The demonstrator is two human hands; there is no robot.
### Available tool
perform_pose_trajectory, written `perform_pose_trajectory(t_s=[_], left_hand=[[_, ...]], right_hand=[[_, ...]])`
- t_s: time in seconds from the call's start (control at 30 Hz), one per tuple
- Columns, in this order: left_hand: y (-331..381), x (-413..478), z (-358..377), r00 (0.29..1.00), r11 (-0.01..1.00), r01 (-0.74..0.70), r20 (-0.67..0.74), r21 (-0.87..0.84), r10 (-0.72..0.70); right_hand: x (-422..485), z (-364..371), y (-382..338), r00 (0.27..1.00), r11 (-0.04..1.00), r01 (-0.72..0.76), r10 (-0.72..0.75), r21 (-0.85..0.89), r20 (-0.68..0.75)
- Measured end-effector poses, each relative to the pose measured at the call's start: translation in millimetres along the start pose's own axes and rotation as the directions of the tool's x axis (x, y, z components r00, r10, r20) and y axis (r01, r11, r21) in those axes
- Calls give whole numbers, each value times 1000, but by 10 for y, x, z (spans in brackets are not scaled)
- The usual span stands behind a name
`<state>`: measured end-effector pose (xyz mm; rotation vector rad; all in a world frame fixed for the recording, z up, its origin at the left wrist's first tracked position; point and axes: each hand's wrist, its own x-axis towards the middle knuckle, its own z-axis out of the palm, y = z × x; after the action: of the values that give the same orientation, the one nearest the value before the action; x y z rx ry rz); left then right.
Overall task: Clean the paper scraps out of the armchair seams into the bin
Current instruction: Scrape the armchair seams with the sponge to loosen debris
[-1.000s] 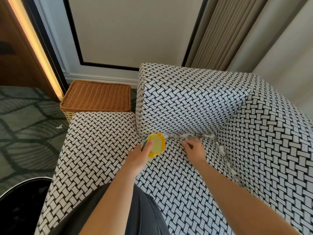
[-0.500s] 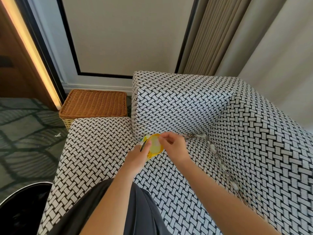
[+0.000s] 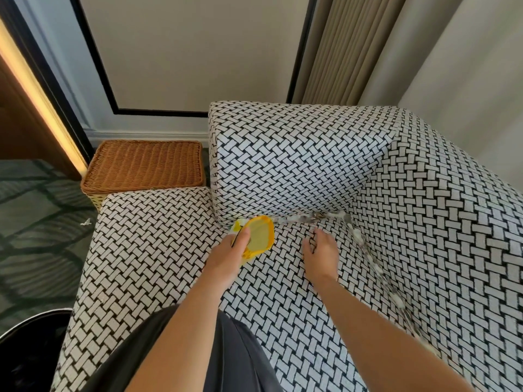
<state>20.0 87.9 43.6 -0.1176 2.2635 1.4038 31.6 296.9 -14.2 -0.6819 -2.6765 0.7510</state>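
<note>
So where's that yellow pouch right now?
Centre of the head view: the left hand grips the yellow pouch over the armchair seat, its mouth by the scrap-lined seam, the right hand just to its right.

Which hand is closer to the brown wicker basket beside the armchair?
Left. The left hand, gripping a yellow bag, is over the seat right of the wicker basket; the right hand is farther right.

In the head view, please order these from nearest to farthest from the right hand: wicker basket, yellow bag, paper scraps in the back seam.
1. paper scraps, just beyond the fingertips of the right hand.
2. yellow bag, to its left, held by the left hand.
3. wicker basket, far to the left.
</note>
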Motion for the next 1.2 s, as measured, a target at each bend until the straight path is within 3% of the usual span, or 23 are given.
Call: perform_pose_trajectory(t_s=[0.13,0.3,0.53,0.63,0.8,0.87,1.2], left_hand=[[32,22,-13,1000,996,24,5,-84,-23],[23,54,-14,999,990,42,13,-135,-40],[3,72,-1,998,993,43,55,-113,-37],[-18,102,-3,997,990,64,58,-127,-57],[-44,114,7,996,989,64,65,-130,-56],[-40,113,12,996,990,61,66,-123,-53],[-45,95,15,995,994,76,75,-79,-70]], right_hand=[[275,75,-49,999,991,-8,3,-137,-35],[492,117,-48,999,925,-29,41,-379,24],[699,159,-219,984,914,-162,179,-373,12],[751,182,-174,992,938,-100,120,-332,41],[631,162,-47,1000,997,18,-20,-79,-22],[596,143,-45,998,997,47,-48,-57,-27],[330,-37,-48,992,915,125,-107,-383,70]])
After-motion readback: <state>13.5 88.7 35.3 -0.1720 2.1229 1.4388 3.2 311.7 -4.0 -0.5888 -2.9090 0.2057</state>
